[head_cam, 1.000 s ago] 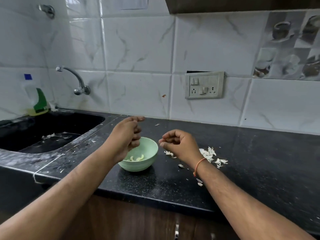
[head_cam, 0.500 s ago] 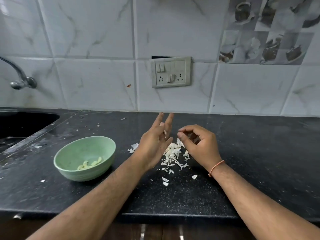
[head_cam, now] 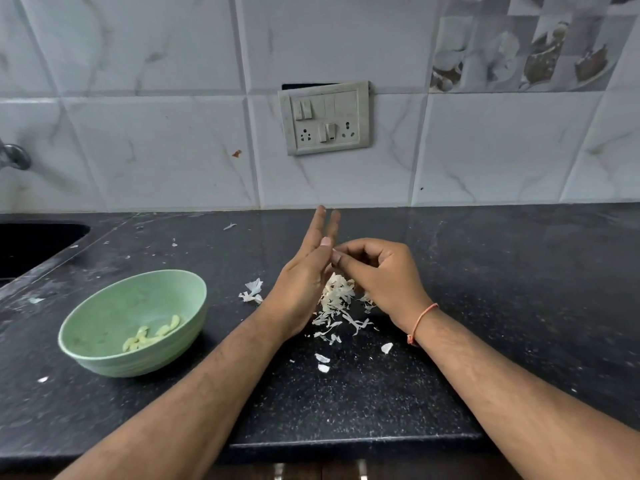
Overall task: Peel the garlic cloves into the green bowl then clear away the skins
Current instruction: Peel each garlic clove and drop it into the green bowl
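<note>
Hands (head_cam: 346, 271) over skins (head_cam: 337, 299) (heaped)

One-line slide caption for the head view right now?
Head view: left hand open, right hand pinching a scrap of skin above the white garlic-skin pile; peeled cloves in round pale-green bowl.

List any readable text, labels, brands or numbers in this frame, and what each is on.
None readable.
Switch plate: no lettering shows on it, only switches and sockets.
Picture tiles: printed cups and dishes, blurred, no words to make out.
Bowl: plain green, no mark or brand visible.
Counter, wall tiles: no writing.
</note>
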